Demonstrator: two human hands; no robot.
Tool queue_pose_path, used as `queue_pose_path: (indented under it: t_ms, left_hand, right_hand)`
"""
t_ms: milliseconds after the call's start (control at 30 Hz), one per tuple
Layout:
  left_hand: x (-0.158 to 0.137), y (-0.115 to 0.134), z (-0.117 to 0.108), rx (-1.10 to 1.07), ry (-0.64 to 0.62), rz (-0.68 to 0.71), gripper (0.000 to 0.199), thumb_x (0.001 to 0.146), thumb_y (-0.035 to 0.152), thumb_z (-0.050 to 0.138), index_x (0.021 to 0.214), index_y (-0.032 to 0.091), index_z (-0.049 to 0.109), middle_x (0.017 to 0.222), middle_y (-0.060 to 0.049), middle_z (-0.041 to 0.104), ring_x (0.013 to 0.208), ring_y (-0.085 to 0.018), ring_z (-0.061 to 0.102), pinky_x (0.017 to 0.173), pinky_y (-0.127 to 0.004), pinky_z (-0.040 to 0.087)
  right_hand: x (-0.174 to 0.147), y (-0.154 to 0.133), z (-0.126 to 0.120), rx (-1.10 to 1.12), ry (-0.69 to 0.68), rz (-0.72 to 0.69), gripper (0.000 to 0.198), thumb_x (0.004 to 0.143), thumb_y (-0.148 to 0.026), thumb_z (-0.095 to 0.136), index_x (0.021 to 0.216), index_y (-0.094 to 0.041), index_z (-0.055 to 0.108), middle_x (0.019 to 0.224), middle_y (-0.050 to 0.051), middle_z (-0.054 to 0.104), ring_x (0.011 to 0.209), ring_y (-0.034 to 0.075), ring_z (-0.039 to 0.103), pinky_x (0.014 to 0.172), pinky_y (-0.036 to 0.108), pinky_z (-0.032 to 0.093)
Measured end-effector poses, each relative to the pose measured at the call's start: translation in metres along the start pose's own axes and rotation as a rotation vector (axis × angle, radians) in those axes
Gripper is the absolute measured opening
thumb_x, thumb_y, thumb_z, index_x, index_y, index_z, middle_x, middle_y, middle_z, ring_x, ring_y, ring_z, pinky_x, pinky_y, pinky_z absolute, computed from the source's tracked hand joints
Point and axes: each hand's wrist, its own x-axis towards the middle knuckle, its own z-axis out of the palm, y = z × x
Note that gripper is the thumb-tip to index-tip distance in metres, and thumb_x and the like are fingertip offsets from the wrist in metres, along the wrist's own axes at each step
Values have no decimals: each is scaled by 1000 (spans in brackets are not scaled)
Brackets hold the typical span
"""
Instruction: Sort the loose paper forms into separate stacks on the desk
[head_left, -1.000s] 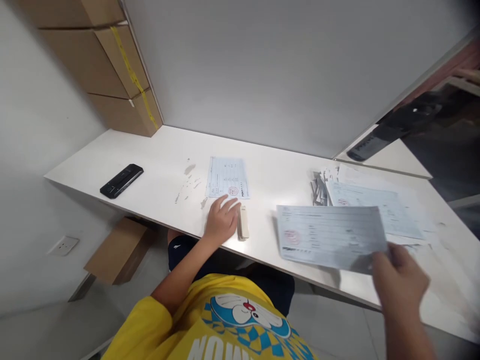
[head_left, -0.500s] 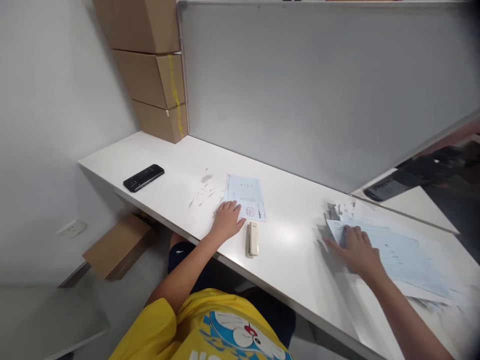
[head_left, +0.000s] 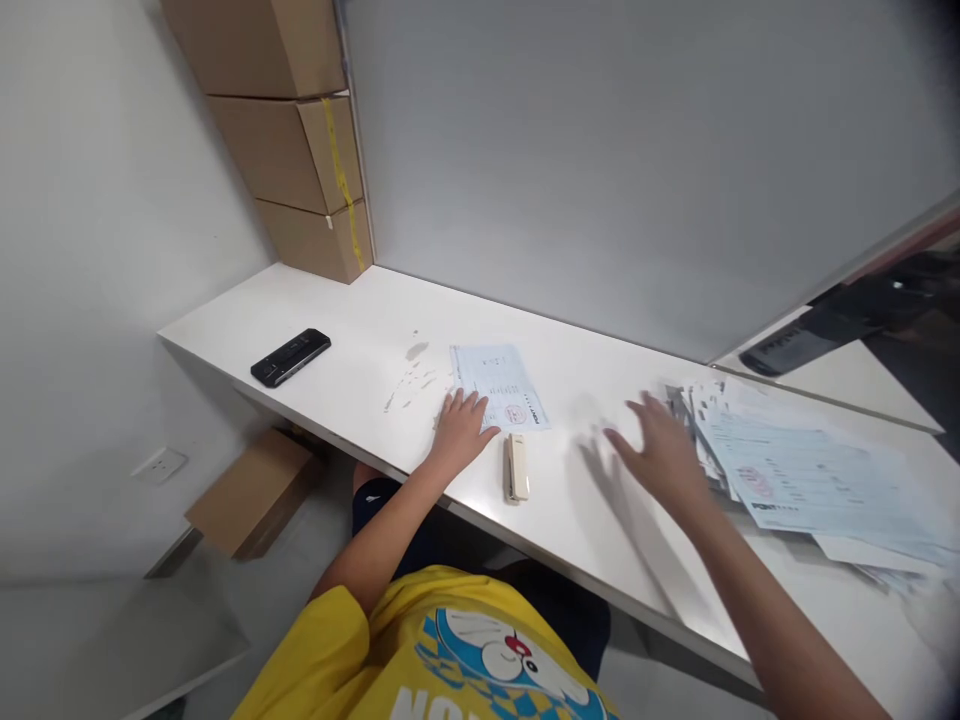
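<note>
A single printed form (head_left: 499, 386), pale blue with a red stamp near its lower edge, lies flat on the white tabletop (head_left: 360, 330), a little in from the front edge and roughly midway along it. The left hand (head_left: 463, 432) rests palm down on the form's near left corner, fingers spread and flat, gripping nothing; the pressure looks meant to keep the sheet from sliding. Just beside that hand, toward the front edge, a small cream stapler (head_left: 516, 467) lies closed, close to the form's lower edge but not on it, handy to either hand.

The right hand (head_left: 658, 448) hovers open above the bare tabletop between the stapler and a loose pile of similar forms (head_left: 795, 470). Its fingers are splayed and blurred, and it holds nothing. The pile is fanned out toward the right end of the tabletop, its top sheet face up with its own red stamp, so the next sheet is easy to take.

Farther out, a black phone (head_left: 291, 356) lies near the left front corner, well apart from the papers. Stacked cardboard boxes (head_left: 289, 130) fill the back left corner against a grey partition (head_left: 637, 160).
</note>
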Motion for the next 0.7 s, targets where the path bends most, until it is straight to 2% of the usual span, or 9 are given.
queue_pose_path:
  t_ms: [100,200,333,467,600,700]
  left_hand:
    - [0,-2,0,-36,-57,55,49,103,39,43,147,18,45,157,-12,45,151,-31,32,123,-50,29]
    - [-1,-1,-2,-32,-57,24,60,100,45,48,151,15,39,161,-17,37,152,-32,28,125,-50,26]
    - [-2,4,-5,-11,-48,-4,67,99,46,50,154,11,31,161,-21,33,153,-31,25,125,-52,23]
    - [0,4,-7,-9,-85,39,54,103,40,42,149,13,41,159,-18,39,152,-28,29,126,-51,23]
    - [4,2,-5,-23,-137,156,46,105,33,35,148,22,47,159,-7,42,153,-24,28,127,-48,22]
    - [6,1,-3,-15,-128,167,49,104,38,35,152,26,41,161,-4,38,153,-25,27,126,-50,24]
  right_hand:
    - [19,-34,35,87,-223,-128,68,93,-60,47,149,-22,45,157,14,44,147,37,35,115,58,34]
    - [17,-35,59,98,-323,-166,69,96,-59,43,153,-20,40,157,14,44,149,35,33,117,57,31]
    - [-7,-25,64,57,-251,-87,61,99,-55,36,147,-21,48,155,12,48,147,35,36,116,61,31]
    - [-18,-35,56,44,-159,-36,54,99,-48,36,141,-18,54,153,15,49,144,35,42,115,60,35]
    - [-10,-43,54,100,-234,-161,60,97,-49,42,148,-19,46,157,14,44,147,33,38,118,56,32]
    - [-7,-42,57,122,-266,-139,63,96,-49,45,151,-20,42,152,14,51,140,33,48,117,57,33]
